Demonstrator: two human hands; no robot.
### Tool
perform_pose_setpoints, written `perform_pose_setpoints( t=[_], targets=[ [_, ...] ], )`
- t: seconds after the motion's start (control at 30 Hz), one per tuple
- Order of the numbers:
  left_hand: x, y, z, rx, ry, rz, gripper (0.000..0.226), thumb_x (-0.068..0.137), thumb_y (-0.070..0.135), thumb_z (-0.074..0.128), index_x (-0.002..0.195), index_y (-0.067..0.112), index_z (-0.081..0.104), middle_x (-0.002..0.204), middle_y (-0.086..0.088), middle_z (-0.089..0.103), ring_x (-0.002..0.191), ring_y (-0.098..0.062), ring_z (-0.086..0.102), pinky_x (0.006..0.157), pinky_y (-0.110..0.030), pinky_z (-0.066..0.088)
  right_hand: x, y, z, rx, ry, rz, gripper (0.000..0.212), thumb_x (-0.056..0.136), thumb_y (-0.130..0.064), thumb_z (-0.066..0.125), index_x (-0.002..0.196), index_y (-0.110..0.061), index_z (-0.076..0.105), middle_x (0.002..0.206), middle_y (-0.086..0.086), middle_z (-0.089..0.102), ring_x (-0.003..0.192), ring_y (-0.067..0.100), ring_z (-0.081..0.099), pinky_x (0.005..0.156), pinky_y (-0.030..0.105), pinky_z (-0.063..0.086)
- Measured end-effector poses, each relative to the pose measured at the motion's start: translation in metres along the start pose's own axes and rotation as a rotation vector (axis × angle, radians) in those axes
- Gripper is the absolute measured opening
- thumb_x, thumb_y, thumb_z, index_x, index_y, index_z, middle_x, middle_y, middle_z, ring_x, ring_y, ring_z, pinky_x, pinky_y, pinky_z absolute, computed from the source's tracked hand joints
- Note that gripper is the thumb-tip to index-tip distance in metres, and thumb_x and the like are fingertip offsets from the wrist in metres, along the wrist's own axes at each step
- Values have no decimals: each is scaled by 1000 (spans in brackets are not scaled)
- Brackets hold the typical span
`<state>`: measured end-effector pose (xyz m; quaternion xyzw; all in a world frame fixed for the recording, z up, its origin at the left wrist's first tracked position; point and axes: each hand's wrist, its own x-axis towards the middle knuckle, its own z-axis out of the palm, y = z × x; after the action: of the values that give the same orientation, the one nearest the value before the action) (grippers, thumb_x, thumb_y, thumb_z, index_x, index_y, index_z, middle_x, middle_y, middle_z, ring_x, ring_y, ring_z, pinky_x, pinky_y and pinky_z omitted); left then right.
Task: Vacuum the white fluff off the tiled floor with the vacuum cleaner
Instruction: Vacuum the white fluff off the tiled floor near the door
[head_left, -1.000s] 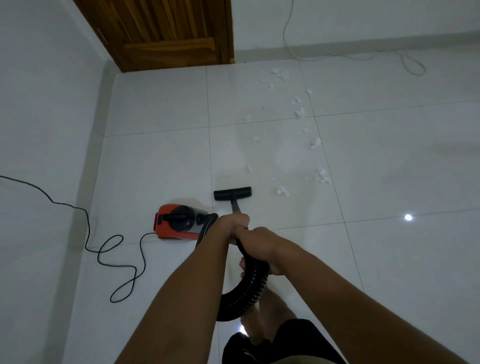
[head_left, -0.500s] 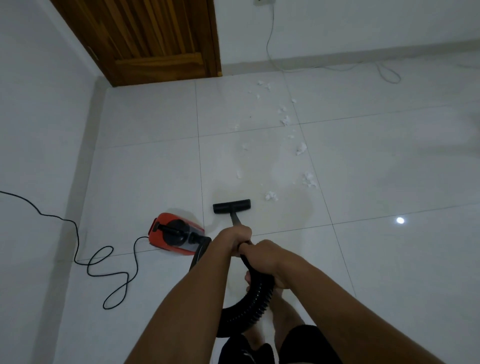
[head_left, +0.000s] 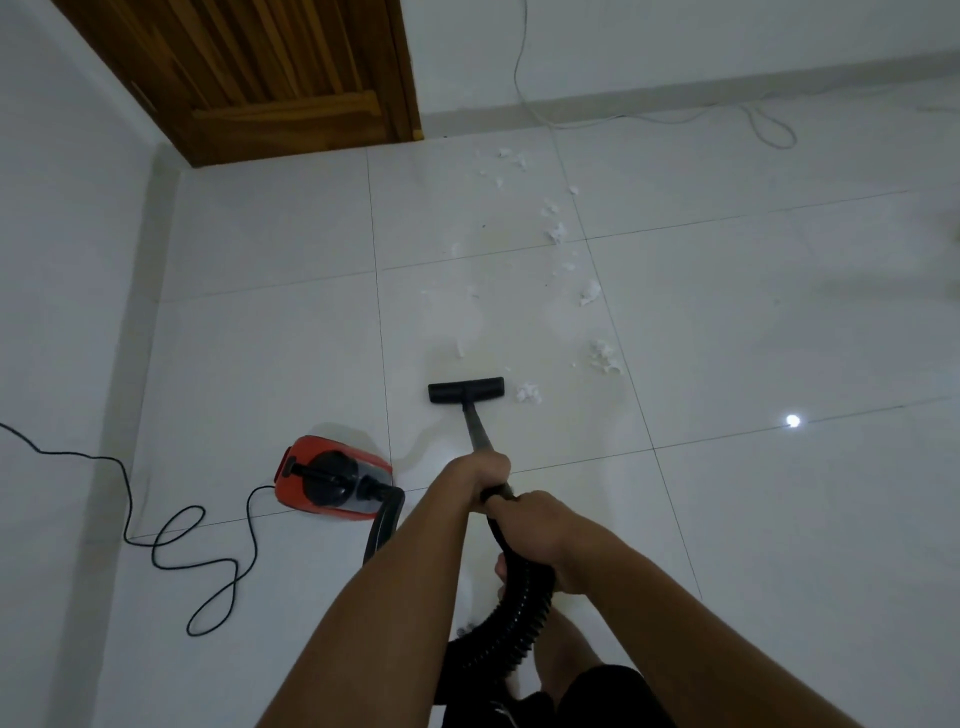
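A red and black vacuum cleaner (head_left: 332, 486) sits on the white tiled floor (head_left: 779, 338) at the lower left. Its black ribbed hose (head_left: 514, 618) loops up to a thin wand (head_left: 475, 428) ending in a flat black nozzle (head_left: 466, 389) resting on the floor. My left hand (head_left: 485, 470) is shut around the wand. My right hand (head_left: 540, 525) grips the hose end just behind it. A clump of white fluff (head_left: 529, 393) lies just right of the nozzle. Several more bits (head_left: 589, 293) trail away toward the far wall.
The vacuum's black power cord (head_left: 171, 530) snakes over the floor at the left, along the white wall. A wooden door (head_left: 270, 78) stands at the back left. A thin white cable (head_left: 763, 122) lies along the far wall. My bare foot (head_left: 566, 654) is below the hose.
The nozzle has slid forward a little, with the fluff clump now right beside its right end. The camera has tilted, so door and fluff sit lower in view.
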<state>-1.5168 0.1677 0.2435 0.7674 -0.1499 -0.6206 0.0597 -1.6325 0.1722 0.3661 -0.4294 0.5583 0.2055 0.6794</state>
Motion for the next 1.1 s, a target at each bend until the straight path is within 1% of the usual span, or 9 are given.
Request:
perform_pose_setpoints(
  t=[0.1, 0.27, 0.4, 0.5, 0.63, 0.7, 0.83, 1.0, 1.1],
  targets=[
    [2, 8, -2, -101, -21, -30, 16, 95, 1, 38, 89, -1, 52, 80, -11, 54, 70, -18, 54, 53, -26, 40, 7, -3, -5, -13, 7, 1, 38, 104, -26, 43, 133, -2, 50, 69, 12, 57, 47, 17, 59, 54, 30, 56],
    [20, 21, -3, -232, -38, -71, 28, 97, 12, 35, 116, -2, 51, 99, -15, 60, 84, -22, 61, 56, -28, 47, 18, -16, -16, -2, -4, 28, 38, 105, -29, 45, 131, -2, 52, 70, 12, 57, 49, 18, 59, 57, 33, 57],
    [28, 30, -9, -289, -27, -88, 18, 97, 11, 35, 104, 0, 49, 90, -13, 58, 78, -20, 61, 58, -28, 49, 26, -27, -21, -15, -15, 52, 38, 105, -31, 46, 130, -3, 50, 72, 14, 58, 51, 20, 60, 69, 39, 62],
    [34, 35, -13, -281, -25, -89, 18, 94, 9, 36, 104, 1, 48, 95, -16, 56, 81, -23, 59, 58, -29, 47, 33, -34, -24, -31, -18, 74, 39, 105, -32, 46, 130, -3, 51, 73, 13, 58, 52, 20, 60, 76, 42, 62],
    [41, 44, -21, -268, -6, -69, 24, 93, 8, 36, 112, 0, 51, 98, -17, 56, 79, -23, 57, 56, -27, 46, 41, -46, -29, -44, -28, 79, 38, 105, -32, 46, 129, -3, 51, 70, 13, 58, 50, 19, 60, 75, 42, 62],
    [45, 49, -26, -258, -4, -59, 19, 92, 5, 36, 104, 0, 51, 90, -16, 56, 73, -21, 56, 53, -27, 44, 44, -53, -32, -42, -31, 83, 37, 105, -33, 47, 128, -4, 51, 71, 13, 58, 50, 19, 60, 77, 43, 62],
    [54, 61, -36, -283, -11, -66, 18, 94, 8, 35, 103, 1, 49, 98, -16, 57, 80, -23, 57, 56, -27, 46, 49, -69, -42, -69, -32, 76, 39, 104, -34, 47, 129, -4, 52, 69, 10, 58, 48, 17, 60, 59, 33, 60],
    [63, 85, -50, -265, 16, -68, 26, 96, 11, 34, 111, -2, 52, 93, -13, 58, 77, -20, 58, 57, -25, 46, 57, -92, -61, -53, -37, 54, 34, 103, -33, 48, 123, -5, 51, 71, 11, 57, 51, 19, 62, 73, 41, 62],
    [67, 104, -58, -231, 52, -66, 19, 99, 11, 33, 104, 1, 49, 79, -8, 53, 65, -15, 51, 50, -23, 42, 62, -107, -74, -69, -31, 30, 37, 103, -31, 47, 127, -4, 51, 73, 12, 59, 51, 19, 63, 71, 41, 63]
  ],
)
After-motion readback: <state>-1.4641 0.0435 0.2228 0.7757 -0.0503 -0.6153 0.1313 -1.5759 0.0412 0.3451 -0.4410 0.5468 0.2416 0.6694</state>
